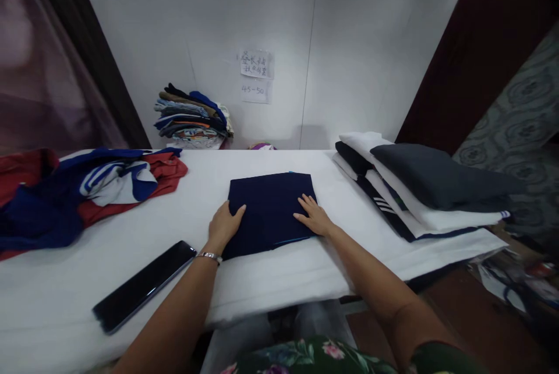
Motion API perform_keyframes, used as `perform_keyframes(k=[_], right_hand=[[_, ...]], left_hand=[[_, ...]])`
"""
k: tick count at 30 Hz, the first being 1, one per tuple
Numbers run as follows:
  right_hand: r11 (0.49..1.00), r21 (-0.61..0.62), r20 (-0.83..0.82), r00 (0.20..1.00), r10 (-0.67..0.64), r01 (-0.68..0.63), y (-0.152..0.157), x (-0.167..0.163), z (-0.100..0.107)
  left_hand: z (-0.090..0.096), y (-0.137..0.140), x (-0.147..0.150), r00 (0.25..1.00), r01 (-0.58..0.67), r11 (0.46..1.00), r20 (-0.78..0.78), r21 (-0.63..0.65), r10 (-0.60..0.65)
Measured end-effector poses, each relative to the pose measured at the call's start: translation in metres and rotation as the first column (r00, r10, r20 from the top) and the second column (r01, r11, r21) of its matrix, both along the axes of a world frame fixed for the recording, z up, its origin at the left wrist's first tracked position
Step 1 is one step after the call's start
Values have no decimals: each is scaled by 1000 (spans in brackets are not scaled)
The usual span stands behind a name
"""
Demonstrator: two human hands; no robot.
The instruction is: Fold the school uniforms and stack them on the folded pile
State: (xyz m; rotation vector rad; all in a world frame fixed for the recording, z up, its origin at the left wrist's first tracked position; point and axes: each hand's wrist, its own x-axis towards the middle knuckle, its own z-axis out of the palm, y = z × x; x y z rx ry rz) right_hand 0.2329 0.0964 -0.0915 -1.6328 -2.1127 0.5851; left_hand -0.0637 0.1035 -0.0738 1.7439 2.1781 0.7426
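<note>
A folded dark navy garment [271, 214] lies flat on the white-covered table in front of me, a thin bright blue line showing near its front edge. My left hand [225, 225], with a silver band at the wrist, rests at the garment's left edge. Its thumb is spread onto the cloth, and its other fingers lie along the side, partly hidden. On the right edge, my right hand [315, 217] lies flat with its fingers apart on top of the fabric. Neither hand appears to grip the cloth.
A black phone [146, 286] lies left of my left forearm. Crumpled red, blue and white clothes [109, 187] cover the table's left side. Folded garments [419, 187] are stacked at right; another clothes pile [194, 117] stands behind the table. Handwritten paper signs [257, 65] hang on the wall.
</note>
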Motion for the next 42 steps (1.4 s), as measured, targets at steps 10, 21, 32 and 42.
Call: perform_keyframes(k=[10, 21, 32, 42], right_hand=[[899, -315, -526, 732, -432, 304, 7, 31, 1], [924, -314, -738, 556, -382, 218, -29, 54, 5], [959, 253, -48, 992, -117, 126, 16, 20, 51], [982, -178, 254, 967, -23, 70, 82, -5, 21]], left_hand=[[10, -6, -16, 870, 1, 991, 489, -137, 66], [4, -18, 3, 602, 162, 984, 798, -80, -34], [4, -24, 11, 668, 199, 980, 735, -23, -119], [-16, -16, 6, 746, 182, 983, 652, -7, -133]])
